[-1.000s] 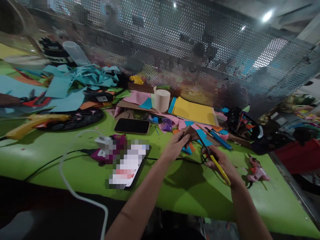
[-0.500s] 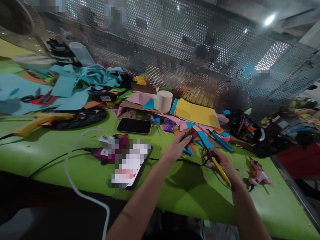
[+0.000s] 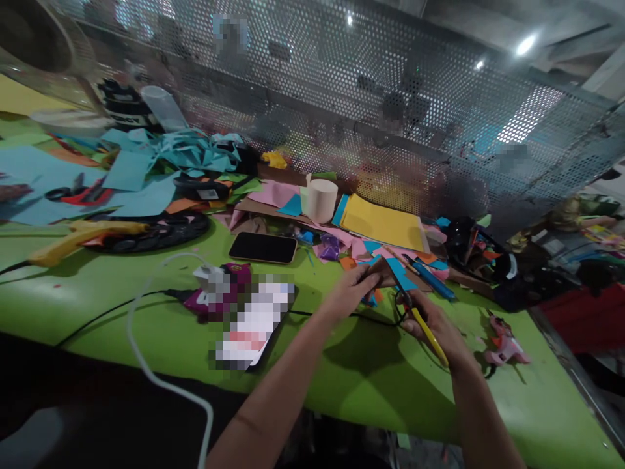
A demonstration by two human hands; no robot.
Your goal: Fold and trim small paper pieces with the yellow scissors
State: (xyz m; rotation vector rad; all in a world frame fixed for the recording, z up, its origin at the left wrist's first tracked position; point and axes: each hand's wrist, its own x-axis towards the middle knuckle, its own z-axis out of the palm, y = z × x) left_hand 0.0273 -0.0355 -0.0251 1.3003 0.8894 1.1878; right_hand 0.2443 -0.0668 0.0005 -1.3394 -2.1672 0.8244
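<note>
My left hand (image 3: pixel 352 291) pinches a piece of brown paper or thin card (image 3: pixel 383 270) above the green table. In my right hand (image 3: pixel 434 326) is a pair of scissors (image 3: pixel 428 337) with a yellow handle and dark parts, its blades pointing up and away toward the brown piece. Whether the blades touch it I cannot tell. Blue paper scraps (image 3: pixel 400 273) lie just behind the hands, and a blue pen-like tool (image 3: pixel 432 280) rests to the right of them.
A lit phone (image 3: pixel 258 322), a dark phone (image 3: pixel 262 247) and a purple power socket (image 3: pixel 229 286) with cables lie left of my arms. Farther left is a yellow glue gun (image 3: pixel 88 238); at right, a pink one (image 3: pixel 505 345). Yellow sheets (image 3: pixel 381 221) and a paper roll (image 3: pixel 321 200) stand behind.
My left hand has shifted slightly right and down with the brown piece, closer to the scissors. A blurred shape, perhaps another person's hand, has appeared at the left edge.
</note>
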